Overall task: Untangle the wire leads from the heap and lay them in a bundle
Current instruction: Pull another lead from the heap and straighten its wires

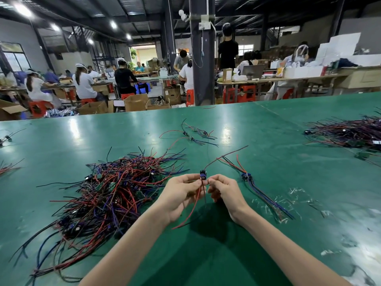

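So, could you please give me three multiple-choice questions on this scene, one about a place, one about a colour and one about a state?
1. Where is the tangled heap nearest the person?
A. on a stool
B. left of the left hand
C. in a box

2. What colour is the table?
A. green
B. white
C. brown

3. The wire lead with the blue connector is:
A. lying free
B. buried in the heap
C. pinched by both hands

Answers: B, the heap spreads out left of the left hand; A, the top is green; C, the left hand and right hand both pinch it just below the connector.
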Demonstrator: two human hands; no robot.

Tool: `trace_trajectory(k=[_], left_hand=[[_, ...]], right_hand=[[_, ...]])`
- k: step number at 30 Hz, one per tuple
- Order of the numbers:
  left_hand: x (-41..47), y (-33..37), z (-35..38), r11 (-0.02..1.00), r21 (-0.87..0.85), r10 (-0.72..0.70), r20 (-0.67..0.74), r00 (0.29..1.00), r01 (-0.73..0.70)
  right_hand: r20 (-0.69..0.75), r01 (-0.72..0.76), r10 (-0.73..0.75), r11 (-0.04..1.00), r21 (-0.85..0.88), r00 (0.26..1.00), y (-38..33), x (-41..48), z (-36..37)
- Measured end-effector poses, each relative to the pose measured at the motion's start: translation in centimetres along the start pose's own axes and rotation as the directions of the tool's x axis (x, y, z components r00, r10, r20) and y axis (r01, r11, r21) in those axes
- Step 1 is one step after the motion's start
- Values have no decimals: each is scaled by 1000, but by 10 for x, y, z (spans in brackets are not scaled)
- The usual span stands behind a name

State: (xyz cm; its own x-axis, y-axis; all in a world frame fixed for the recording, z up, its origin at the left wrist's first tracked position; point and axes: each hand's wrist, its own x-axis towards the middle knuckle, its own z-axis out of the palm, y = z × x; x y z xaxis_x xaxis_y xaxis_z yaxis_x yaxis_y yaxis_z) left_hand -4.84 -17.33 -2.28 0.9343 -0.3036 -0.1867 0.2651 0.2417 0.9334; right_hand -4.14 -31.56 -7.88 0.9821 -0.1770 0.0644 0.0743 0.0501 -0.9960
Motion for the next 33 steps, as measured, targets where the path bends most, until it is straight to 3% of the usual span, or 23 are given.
trace_trajectory(k=[4,7,11,15,18,23,26,30,33], left_hand=[[14,12,-1,992,99,-79,-25,997,81],[50,33,6,991,45,-119,-121,985,125],[111,71,20,995,-86,-58,-172,983,44],[134,83,20,987,135,-66,-139,988,85],[131,80,6,921,377,-46,-138,989,96],[104,98,-45,694,718,186,-104,977,-56],[78,112,-80,418,903,297,-33,954,-99],[50,111,-107,-57,997,99,49,994,-43],[42,93,-113,-272,962,15,20,1000,-15]], right_hand=[[-28,-17,15,998,-56,999,2,1,2],[-31,-22,20,998,-63,999,3,1,3],[-19,-30,29,997,-71,999,1,1,1],[6,-23,23,998,-54,1000,-1,-2,1],[20,-22,23,997,-70,1000,-2,-1,-1],[5,-16,17,995,-100,1000,-5,-1,-2],[4,-19,20,994,-111,1000,-4,-3,-1],[-10,-21,20,991,-131,1000,-4,-5,1],[-4,-23,23,991,-134,1000,-5,-6,2]])
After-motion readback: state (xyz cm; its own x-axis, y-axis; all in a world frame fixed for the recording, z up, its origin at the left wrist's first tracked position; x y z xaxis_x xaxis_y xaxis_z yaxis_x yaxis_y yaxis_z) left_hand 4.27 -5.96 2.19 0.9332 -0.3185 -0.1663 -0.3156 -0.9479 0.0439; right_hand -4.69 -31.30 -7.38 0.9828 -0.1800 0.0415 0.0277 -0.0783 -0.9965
